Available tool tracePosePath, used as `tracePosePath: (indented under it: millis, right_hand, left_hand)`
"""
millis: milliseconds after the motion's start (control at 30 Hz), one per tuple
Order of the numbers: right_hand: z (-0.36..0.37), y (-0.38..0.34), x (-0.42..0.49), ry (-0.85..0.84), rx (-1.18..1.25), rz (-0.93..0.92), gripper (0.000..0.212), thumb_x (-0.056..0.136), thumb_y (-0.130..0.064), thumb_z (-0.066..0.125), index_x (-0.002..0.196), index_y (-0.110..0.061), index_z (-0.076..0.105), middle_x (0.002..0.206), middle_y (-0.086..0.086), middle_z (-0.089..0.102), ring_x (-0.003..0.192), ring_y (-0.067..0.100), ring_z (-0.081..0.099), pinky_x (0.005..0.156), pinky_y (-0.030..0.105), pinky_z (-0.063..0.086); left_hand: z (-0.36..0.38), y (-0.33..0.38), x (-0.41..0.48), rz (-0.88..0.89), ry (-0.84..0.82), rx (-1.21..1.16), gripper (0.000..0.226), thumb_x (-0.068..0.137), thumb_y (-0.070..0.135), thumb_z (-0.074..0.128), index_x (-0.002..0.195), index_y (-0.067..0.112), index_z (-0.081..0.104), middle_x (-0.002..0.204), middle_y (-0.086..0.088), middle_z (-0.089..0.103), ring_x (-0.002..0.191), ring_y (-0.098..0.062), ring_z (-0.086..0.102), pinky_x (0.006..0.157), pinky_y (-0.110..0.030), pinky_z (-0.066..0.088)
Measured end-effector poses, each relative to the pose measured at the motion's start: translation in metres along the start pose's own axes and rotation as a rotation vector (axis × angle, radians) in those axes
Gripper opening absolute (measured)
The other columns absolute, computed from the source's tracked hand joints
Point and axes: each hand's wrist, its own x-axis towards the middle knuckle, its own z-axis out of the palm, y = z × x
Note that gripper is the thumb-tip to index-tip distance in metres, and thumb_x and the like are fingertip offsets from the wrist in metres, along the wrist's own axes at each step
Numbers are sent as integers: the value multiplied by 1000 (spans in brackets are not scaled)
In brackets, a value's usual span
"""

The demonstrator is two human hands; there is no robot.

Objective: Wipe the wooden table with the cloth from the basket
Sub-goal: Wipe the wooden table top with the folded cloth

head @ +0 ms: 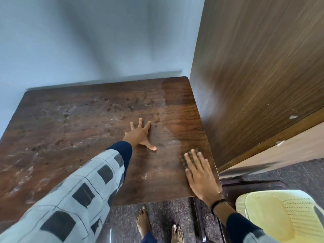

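Wooden table (87, 128): dusty, part-wiped. Cloth (183, 160): probably soft and light, best held under a flat palm; right hand (199, 176) presses it, fingers straight. Left hand (140, 135): spread flat, empty.

Most of the dark checked cloth (184, 159) is hidden under the fingers (192, 160) of the right hand (199, 176), the left sleeve (78, 190) covers the table (87, 120)'s near left part, and the picture's edge cuts off the yellow basket (280, 216).

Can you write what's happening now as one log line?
left hand: flat on table | right hand: pressing cloth near right edge | table: right strip cleaner, rest dusty
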Motion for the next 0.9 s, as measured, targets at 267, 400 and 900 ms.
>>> tracePosePath:
  millis: [267,400,900]
  right_hand:
    - [-2,10,-15,-45,-44,-141,56,107,-37,28,160,-32,13,169,-5,5,155,18,1,122,46,14]
    - [17,-32,-41,19,-11,-118,56,106,-34,32,160,-27,21,168,0,12,155,22,5,124,48,19]
    - [13,0,-73,168,33,239,56,100,-33,33,152,-15,42,163,7,30,151,30,26,118,49,26]
  left_hand:
    - [18,-18,-5,4,-1,-25,147,60,55,90,151,42,-25,158,4,-39,143,-50,-28,111,-74,17]
    - [17,-22,-7,3,11,-27,146,60,52,91,152,43,-23,159,6,-37,144,-49,-26,111,-75,19]
    - [15,-18,-11,0,9,-37,147,59,50,91,152,43,-23,158,7,-38,145,-48,-24,108,-76,23]
